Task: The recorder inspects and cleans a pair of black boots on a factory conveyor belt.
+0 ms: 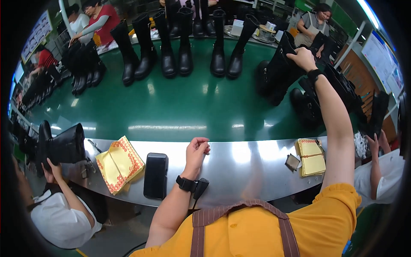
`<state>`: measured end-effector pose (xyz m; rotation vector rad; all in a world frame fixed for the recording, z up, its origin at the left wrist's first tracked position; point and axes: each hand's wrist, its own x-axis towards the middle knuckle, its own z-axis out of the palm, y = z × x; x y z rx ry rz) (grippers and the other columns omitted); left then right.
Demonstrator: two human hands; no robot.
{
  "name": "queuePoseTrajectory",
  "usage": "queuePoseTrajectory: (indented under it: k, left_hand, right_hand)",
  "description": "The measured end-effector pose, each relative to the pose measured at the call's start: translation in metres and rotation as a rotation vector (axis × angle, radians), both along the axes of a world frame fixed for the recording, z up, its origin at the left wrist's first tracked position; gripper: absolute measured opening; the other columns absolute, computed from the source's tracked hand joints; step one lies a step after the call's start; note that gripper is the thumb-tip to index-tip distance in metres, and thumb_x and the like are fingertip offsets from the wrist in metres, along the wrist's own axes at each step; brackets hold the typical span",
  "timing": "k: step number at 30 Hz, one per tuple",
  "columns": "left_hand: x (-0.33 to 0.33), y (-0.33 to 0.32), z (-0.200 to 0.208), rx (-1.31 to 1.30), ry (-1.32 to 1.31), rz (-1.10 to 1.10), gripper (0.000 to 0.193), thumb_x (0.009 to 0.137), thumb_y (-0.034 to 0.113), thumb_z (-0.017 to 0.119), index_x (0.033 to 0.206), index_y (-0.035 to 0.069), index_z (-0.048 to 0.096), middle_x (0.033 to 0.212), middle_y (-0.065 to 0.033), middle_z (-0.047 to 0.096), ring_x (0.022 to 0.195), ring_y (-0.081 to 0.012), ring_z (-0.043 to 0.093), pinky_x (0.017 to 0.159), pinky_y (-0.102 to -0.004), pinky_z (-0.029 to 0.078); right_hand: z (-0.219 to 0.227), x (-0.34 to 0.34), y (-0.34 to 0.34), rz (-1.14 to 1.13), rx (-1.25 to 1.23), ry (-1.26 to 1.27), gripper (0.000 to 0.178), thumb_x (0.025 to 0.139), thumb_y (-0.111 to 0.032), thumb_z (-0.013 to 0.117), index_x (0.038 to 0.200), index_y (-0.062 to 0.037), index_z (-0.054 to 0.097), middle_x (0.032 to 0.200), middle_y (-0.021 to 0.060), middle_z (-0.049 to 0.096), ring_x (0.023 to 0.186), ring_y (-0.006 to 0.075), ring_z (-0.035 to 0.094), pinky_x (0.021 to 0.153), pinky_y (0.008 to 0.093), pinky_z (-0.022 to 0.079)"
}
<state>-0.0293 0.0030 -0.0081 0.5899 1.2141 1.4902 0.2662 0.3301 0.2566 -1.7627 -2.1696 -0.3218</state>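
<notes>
My right hand reaches far out to the right, its fingers closed on the upper shaft of a tall black boot. That boot leans among other black boots at the right end of the green belt. My left hand rests above the metal ledge near the belt's front edge. Its fingers are loosely curled in, and nothing shows in them. A black band with a cord sits at my left wrist. Left of that forearm, a black phone-like device lies on the ledge.
Several black boots stand upright along the far side of the green belt. Yellow printed paper sheets and another yellow stack lie on the metal ledge. Co-workers holding boots are close at left and right.
</notes>
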Motion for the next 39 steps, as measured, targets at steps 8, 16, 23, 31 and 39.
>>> queuePoseTrajectory:
  k: [8, 16, 23, 31, 39]
  left_hand:
    - [-0.001, -0.001, -0.003, 0.048, -0.011, -0.026, 0.015, 0.091, 0.009, 0.056, 0.103, 0.001, 0.059, 0.085, -0.0053, 0.059, 0.075, -0.0118, 0.056, 0.069, -0.0274, 0.049]
    - [-0.003, 0.001, -0.002, 0.014, -0.007, -0.039, 0.013, 0.092, 0.009, 0.056, 0.102, 0.002, 0.059, 0.083, -0.0047, 0.061, 0.074, -0.011, 0.057, 0.069, -0.0266, 0.049]
    - [-0.003, 0.001, -0.002, 0.016, -0.018, -0.04, 0.013, 0.092, 0.01, 0.056, 0.102, 0.002, 0.059, 0.083, -0.0041, 0.061, 0.073, -0.0109, 0.057, 0.07, -0.0251, 0.049]
    - [-0.002, 0.0, 0.002, 0.013, -0.022, -0.042, 0.014, 0.091, 0.009, 0.056, 0.102, 0.001, 0.059, 0.084, -0.004, 0.06, 0.073, -0.011, 0.056, 0.07, -0.0255, 0.049]
    - [-0.004, 0.001, 0.004, -0.048, -0.02, -0.006, 0.015, 0.09, 0.009, 0.056, 0.102, 0.0, 0.059, 0.085, -0.0051, 0.061, 0.075, -0.0121, 0.058, 0.071, -0.0267, 0.05]
  right_hand:
    - [0.096, -0.081, -0.063, 0.44, -0.003, 0.292, 0.035, 0.07, -0.033, 0.074, 0.076, 0.0016, 0.072, 0.062, 0.008, 0.065, 0.057, 0.014, 0.061, 0.059, 0.0281, 0.046]
    - [0.08, -0.218, -0.12, 0.659, 0.058, 0.174, 0.033, 0.081, -0.034, 0.07, 0.089, -0.0012, 0.07, 0.07, 0.0105, 0.067, 0.061, 0.0199, 0.064, 0.058, 0.0306, 0.05]
    - [-0.009, -0.329, -0.188, 0.841, -0.043, 0.102, 0.041, 0.071, -0.044, 0.071, 0.091, -0.0079, 0.074, 0.085, 0.0159, 0.07, 0.083, 0.0356, 0.067, 0.076, 0.0438, 0.054]
    - [0.023, -0.302, -0.12, 0.881, 0.314, 0.367, 0.051, 0.08, -0.049, 0.07, 0.112, -0.0104, 0.065, 0.101, 0.0113, 0.066, 0.098, 0.0245, 0.062, 0.081, 0.0398, 0.053]
    - [-0.138, -0.153, 0.046, 0.106, -0.646, 1.252, 0.024, 0.092, -0.012, 0.056, 0.115, -0.0058, 0.056, 0.084, 0.008, 0.066, 0.069, 0.0187, 0.067, 0.058, 0.0334, 0.055]
